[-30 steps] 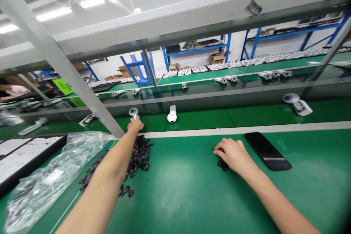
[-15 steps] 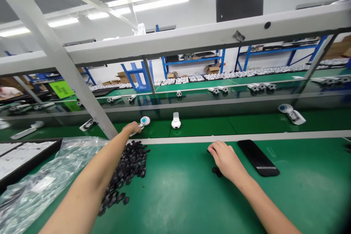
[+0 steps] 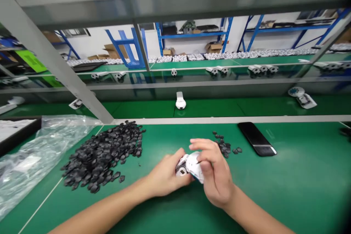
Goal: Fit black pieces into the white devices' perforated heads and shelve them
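Both grips are closed on a white plastic housing (image 3: 192, 164), the left hand (image 3: 167, 175) cupping its end and the right hand (image 3: 215, 175) pinching from above, held steady over the green desk (image 3: 296, 186), clear of the heap of black moulded pieces (image 3: 101, 157).

No words, numbers or brands can be read anywhere in this view. The white sheets (image 3: 13, 128) in the black-framed rectangular tray (image 3: 33, 126) at the left edge of the green workbench (image 3: 301, 190) carry faint print, and the crumpled clear plastic bag (image 3: 55, 146) beside them bears a white rectangular label (image 3: 23, 162), but both are too blurred to make out. The bright green board (image 3: 31, 60) in the background shows dark marks, perhaps lettering, and the curved white plastic housing (image 3: 192, 164) shows nothing legible.
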Tool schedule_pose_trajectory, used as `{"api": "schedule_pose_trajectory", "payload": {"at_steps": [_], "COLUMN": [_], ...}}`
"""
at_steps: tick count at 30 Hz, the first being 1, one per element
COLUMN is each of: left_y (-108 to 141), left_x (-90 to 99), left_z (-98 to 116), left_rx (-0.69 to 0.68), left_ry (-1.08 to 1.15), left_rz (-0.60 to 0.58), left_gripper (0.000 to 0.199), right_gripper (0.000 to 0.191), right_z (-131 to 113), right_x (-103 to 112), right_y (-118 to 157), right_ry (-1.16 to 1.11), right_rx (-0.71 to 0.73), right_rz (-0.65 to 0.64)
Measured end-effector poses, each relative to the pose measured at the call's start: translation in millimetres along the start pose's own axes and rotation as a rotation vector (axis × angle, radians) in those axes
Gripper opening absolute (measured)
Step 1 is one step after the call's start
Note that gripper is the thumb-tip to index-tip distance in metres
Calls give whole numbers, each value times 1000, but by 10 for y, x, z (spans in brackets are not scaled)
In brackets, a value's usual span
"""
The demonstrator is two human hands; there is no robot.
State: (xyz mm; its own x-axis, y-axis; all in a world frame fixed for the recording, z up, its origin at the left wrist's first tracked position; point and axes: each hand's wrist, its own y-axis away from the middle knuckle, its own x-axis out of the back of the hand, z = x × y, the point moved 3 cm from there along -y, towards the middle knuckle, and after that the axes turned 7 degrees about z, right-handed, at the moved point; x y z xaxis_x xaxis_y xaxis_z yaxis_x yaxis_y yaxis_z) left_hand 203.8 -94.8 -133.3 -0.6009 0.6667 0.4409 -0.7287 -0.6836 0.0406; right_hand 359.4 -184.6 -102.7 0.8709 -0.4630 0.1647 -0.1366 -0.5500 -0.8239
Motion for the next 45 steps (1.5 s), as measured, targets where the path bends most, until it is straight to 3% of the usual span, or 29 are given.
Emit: {"api": "schedule_pose_trajectory", "payload": {"at_steps": [3, 6, 9, 12, 15, 19, 23, 27, 30, 36, 40, 43, 45], "left_y": [150, 194, 223, 251, 248, 210, 199, 203, 207, 192, 142, 112, 93], "left_x": [-75, -51, -33, -35, -23, -8, -64, -109, -123, -112, 5, 89, 110], "left_z": [37, 9, -29, -32, -5, 21, -15, -65, -77, -8, 92, 103, 48], "left_rx": [5, -22, -202, -412, -446, -302, -275, -319, -326, -233, -138, -7, 115], "left_ry": [-78, -112, -118, -133, -139, -241, -365, -385, -397, -369, -175, 91, 320], "left_rz": [59, 41, 45, 58, 70, 92, 48, 46, 46, -34, -182, -321, -313], "left_gripper": [25, 32, 38, 42, 45, 42, 49, 51, 51, 48, 33, 33, 44], "right_gripper": [14, 14, 17, 19, 19, 18, 22, 24, 24, 29, 30, 27, 26], "right_z": [57, 128, 207, 256, 254, 231, 233, 219, 174, 159, 233, 310, 359], "right_x": [-23, -38, -78, -102, -62, 3, -16, -50, -70, -101, -129, -68, 38], "right_y": [45, 18, -42, -72, -72, -67, -52, -61, -105, -94, -51, -94, -138], "right_ry": [-248, -429, -595, -722, -674, -569, -636, -626, -597, -455, -418, -308, -188], "right_rx": [-251, -508, -735, -841, -832, -810, -864, -871, -796, -831, -878, -742, -628], "right_rz": [79, 182, 177, 97, 80, 121, 51, -5, 32, 42, 34, 122, 231]}}
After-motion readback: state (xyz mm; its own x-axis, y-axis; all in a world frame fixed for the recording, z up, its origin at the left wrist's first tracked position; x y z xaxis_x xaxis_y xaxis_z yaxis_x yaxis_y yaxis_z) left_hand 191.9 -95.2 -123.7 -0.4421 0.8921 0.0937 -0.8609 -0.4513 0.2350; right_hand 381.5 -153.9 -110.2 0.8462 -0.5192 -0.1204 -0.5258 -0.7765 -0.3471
